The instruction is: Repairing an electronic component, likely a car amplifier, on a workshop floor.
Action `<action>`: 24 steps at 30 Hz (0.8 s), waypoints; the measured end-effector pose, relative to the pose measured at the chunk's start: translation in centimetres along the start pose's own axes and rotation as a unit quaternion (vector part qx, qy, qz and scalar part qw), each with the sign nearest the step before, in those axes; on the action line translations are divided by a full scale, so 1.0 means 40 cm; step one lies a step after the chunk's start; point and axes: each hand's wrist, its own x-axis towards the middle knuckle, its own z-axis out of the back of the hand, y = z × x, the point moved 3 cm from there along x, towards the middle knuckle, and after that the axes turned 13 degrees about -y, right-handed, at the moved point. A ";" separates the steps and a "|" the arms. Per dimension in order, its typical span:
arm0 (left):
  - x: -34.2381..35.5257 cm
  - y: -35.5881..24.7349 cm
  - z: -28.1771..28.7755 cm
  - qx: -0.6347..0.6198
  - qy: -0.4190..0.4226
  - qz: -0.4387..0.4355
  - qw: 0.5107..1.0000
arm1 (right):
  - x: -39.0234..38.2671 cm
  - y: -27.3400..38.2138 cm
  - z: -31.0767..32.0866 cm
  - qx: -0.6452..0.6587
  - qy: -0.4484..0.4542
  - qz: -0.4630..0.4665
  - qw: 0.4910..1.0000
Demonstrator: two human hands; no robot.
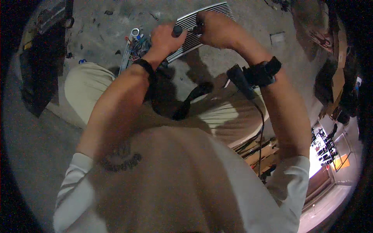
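Note:
Both hands are raised together over a silvery finned metal panel (210, 11), which lies tilted on the floor at the far middle. My left hand (164, 39) is closed around a black cylindrical handle (177, 31), whose rounded end shows beside the thumb. Just to its right, my right hand (221, 32) has its fingers curled around something dark. That thing is mostly hidden by the fingers, and a thin dark piece shows in the gap between the hands. Left of my left hand lies a tangle of coloured wires (139, 48), with a metal ring (135, 32) at its top.
My crossed legs (87, 83) border the work area. A black strap (190, 101) lies near my lap. A cable (263, 128) hangs from the device (248, 77) on my right wrist. Dark bulky things (44, 58) stand at left; cardboard (340, 70) is at right.

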 end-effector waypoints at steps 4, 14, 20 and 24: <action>-0.016 0.020 0.000 -0.017 -0.058 0.004 0.998 | -0.030 0.004 0.009 -0.043 -0.067 0.153 0.985; -0.014 -0.010 0.033 -0.028 -0.048 -0.007 0.998 | -0.035 0.022 -0.001 -0.046 -0.023 0.064 0.997; -0.004 -0.011 0.029 -0.011 0.006 0.067 0.998 | -0.016 -0.012 0.008 0.036 0.003 -0.088 0.995; -0.016 -0.019 0.034 0.032 -0.081 -0.019 0.996 | -0.030 -0.016 -0.012 -0.015 -0.056 0.050 0.997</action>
